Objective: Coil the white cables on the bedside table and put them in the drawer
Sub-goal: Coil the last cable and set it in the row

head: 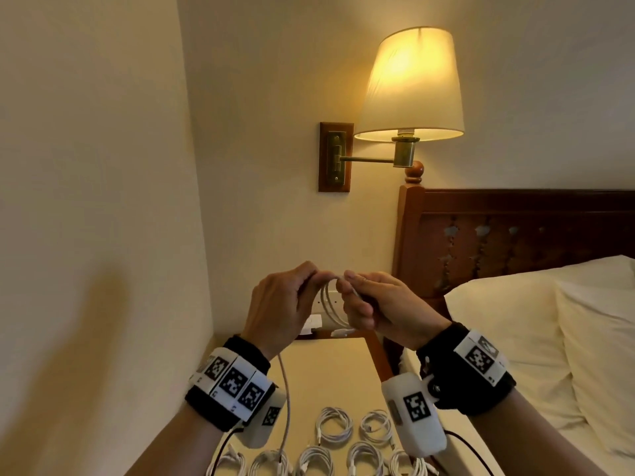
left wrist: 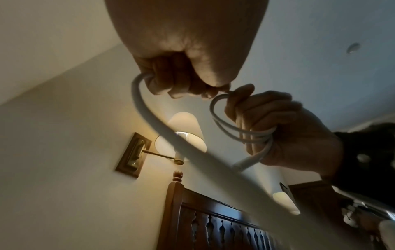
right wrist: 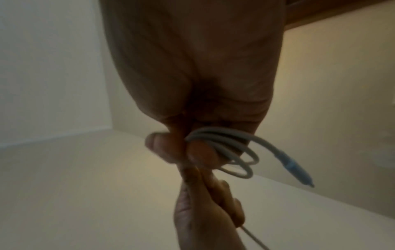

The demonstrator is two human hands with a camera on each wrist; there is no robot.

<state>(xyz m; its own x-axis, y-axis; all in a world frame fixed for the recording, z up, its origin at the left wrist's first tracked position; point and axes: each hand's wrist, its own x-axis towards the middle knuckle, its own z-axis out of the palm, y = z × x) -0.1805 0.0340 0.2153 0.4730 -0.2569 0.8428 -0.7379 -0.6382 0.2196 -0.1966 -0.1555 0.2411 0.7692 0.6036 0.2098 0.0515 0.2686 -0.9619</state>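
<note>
Both hands are raised above the bedside table, close together. My right hand grips a few loops of a white cable; in the right wrist view the loops sit in its fingers and the plug end sticks out free. My left hand pinches the same cable beside the loops. The loose tail hangs from it to the table. In the left wrist view the left hand holds the strand and the right hand holds the coil. No drawer is in view.
Several coiled white cables lie in rows at the table's near edge. A lit wall lamp hangs above. A dark wooden headboard and a pillow stand to the right, a bare wall to the left.
</note>
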